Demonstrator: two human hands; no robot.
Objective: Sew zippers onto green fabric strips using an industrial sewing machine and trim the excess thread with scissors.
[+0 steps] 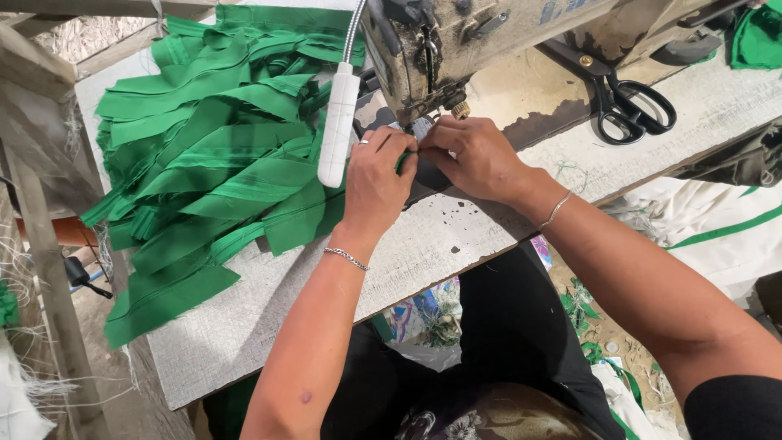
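My left hand (pixel 376 181) and my right hand (pixel 472 156) meet under the needle of a worn sewing machine (pixel 456 41), fingertips pinched together on a small piece of green fabric (pixel 403 160) that is mostly hidden by my fingers. The left hand wears a ring and a chain bracelet; the right wrist has a thin bracelet. A large heap of green fabric strips (pixel 212 155) lies on the table to the left of my left hand.
A white lamp head on a flexible neck (pixel 337 122) hangs just left of my hands. Black scissors (pixel 631 106) lie on the table (pixel 244 326) right of the machine. White cloth with a green stripe (pixel 717 232) hangs at the right.
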